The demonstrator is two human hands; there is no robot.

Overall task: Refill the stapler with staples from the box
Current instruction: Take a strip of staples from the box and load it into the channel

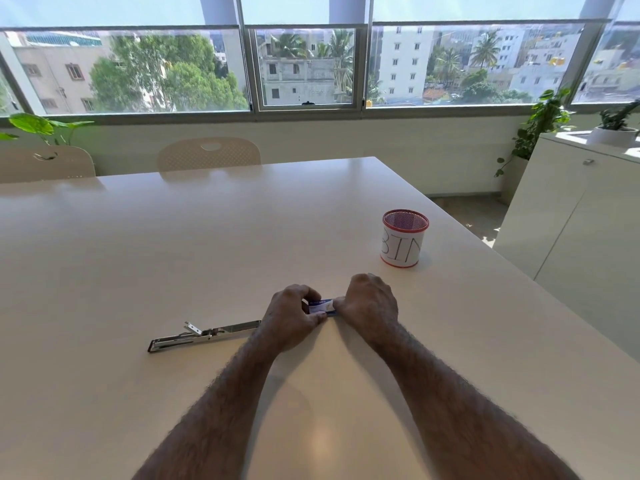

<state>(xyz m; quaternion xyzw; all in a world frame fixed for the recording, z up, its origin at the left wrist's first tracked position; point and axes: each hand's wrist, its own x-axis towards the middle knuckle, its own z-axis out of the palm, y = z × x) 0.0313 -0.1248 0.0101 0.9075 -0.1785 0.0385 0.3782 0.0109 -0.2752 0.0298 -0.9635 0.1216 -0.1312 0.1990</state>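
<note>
Risk: the small staple box (321, 306) is pinched from both ends; if it is pulled open too sharply, strips could be scattered over the worktop (173, 244), or crushed by too tight a pinch.
Left hand (289, 315): fingers closed on the box's left end, wrist low to the worktop.
Right hand (370, 303): fingers curled over the right end.
Stapler (204, 336): laid open, just left of the left hand, untouched.
Bin cup (404, 239): well apart, far right.

Staple box (322, 306) is being mostly covered by left hand (291, 317) and right hand (369, 306); print too small to read. Stapler (204, 336) right end is being hidden behind left wrist.
</note>
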